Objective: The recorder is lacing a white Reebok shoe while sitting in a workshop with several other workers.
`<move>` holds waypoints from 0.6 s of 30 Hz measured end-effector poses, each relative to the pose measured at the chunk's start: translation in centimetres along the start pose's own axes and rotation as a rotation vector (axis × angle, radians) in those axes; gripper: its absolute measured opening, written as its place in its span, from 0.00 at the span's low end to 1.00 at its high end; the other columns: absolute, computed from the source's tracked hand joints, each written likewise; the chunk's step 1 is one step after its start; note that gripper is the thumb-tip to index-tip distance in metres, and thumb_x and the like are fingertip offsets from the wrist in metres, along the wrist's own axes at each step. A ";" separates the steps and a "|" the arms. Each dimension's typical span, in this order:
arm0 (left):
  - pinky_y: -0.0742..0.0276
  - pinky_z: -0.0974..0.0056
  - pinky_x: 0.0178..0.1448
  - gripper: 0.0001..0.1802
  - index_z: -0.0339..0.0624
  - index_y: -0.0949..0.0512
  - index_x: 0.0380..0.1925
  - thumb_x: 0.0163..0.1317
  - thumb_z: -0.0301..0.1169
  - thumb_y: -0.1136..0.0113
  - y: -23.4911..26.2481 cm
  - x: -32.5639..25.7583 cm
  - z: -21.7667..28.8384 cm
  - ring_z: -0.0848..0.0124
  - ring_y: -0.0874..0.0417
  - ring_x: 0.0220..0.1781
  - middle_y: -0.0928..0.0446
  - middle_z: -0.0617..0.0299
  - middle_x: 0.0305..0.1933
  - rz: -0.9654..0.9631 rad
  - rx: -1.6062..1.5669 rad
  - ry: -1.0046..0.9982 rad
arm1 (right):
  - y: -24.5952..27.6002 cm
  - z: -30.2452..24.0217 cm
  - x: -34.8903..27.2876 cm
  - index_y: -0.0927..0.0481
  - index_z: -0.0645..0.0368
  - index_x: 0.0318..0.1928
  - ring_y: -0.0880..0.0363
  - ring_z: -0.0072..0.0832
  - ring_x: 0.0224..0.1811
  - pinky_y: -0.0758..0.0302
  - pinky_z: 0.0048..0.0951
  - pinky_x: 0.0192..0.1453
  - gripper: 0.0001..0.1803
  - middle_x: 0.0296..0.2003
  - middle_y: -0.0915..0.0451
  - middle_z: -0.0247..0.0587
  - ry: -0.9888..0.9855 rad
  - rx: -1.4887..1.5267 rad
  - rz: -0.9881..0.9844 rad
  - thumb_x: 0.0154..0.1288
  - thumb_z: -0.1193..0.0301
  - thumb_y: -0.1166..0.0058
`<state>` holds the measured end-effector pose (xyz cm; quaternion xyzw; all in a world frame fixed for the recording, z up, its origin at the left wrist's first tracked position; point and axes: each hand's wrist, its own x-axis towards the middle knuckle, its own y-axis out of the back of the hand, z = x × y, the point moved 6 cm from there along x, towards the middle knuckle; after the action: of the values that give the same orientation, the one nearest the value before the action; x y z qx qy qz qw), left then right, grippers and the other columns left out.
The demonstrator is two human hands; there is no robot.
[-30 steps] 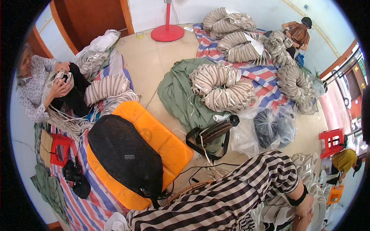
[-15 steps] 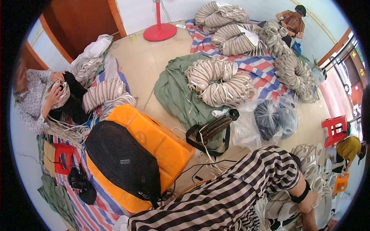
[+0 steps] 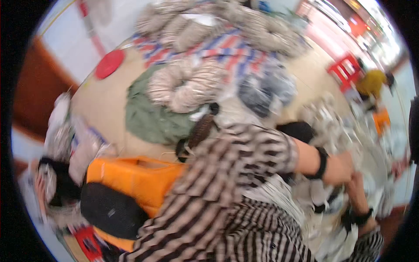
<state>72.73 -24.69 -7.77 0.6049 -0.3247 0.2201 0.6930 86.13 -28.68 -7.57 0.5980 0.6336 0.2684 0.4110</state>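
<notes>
My left hand [image 3: 340, 167] reaches far to the right from a checked sleeve, with a black band on the wrist. My right hand [image 3: 356, 184], also above a black wristband, comes up from the lower right and meets or nearly meets the left one. Both hands are smeared by motion, and their fingers do not show clearly. Whether anything is between them I cannot make out. Around them lies a pile of pale grey, shoe-like pieces [image 3: 325, 115]. White cloth or strips [image 3: 279, 196] lie close to my body.
An orange crate [image 3: 131, 174] with a black mesh-covered object [image 3: 111, 212] stands at the left. Ringed bundles [image 3: 187, 85] rest on green cloth [image 3: 144, 118]. Clear bags with dark contents [image 3: 262, 94], a red stool [image 3: 345, 70] and a crouching person [image 3: 371, 85] are farther right.
My view has swung to the right, so the room's things have shifted left. My hands and right forearm show more fully now. The picture has become blurred.
</notes>
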 end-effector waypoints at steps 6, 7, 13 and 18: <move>0.33 0.56 0.46 0.03 0.47 0.18 0.21 0.45 0.31 0.38 2.0 -1.1 1.0 0.63 0.18 0.34 0.19 0.58 0.26 -0.216 0.110 -0.065 | 0.3 -2.6 1.1 0.18 0.68 0.33 0.20 0.49 0.26 0.24 0.41 0.35 0.14 0.27 0.21 0.61 0.114 -0.301 -0.051 0.51 0.68 0.43; 0.34 0.57 0.45 0.02 0.47 0.19 0.20 0.46 0.31 0.38 2.2 -0.9 1.1 0.64 0.18 0.33 0.19 0.59 0.25 -0.228 0.125 -0.064 | 0.1 -2.4 1.8 0.18 0.68 0.33 0.20 0.45 0.24 0.24 0.40 0.34 0.14 0.26 0.22 0.61 0.000 -0.340 -0.159 0.50 0.68 0.43; 0.31 0.59 0.44 0.04 0.43 0.19 0.15 0.41 0.30 0.38 1.8 -0.2 0.8 0.61 0.19 0.32 0.22 0.56 0.21 -0.285 0.208 -0.049 | 0.1 -3.1 1.5 0.17 0.68 0.29 0.23 0.39 0.21 0.25 0.41 0.32 0.12 0.22 0.22 0.57 -0.205 -0.058 -0.158 0.51 0.68 0.42; 0.34 0.61 0.43 0.02 0.45 0.18 0.16 0.42 0.29 0.37 1.6 -0.3 0.3 0.63 0.18 0.30 0.20 0.58 0.21 -0.251 0.260 -0.052 | -0.3 -3.6 0.1 0.21 0.66 0.26 0.21 0.58 0.32 0.24 0.50 0.38 0.10 0.25 0.21 0.59 0.028 -0.366 0.301 0.54 0.70 0.47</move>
<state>71.38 -24.68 -6.89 0.7307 -0.2333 0.1565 0.6222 82.92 -28.07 -5.92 0.5977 0.4835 0.4452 0.4591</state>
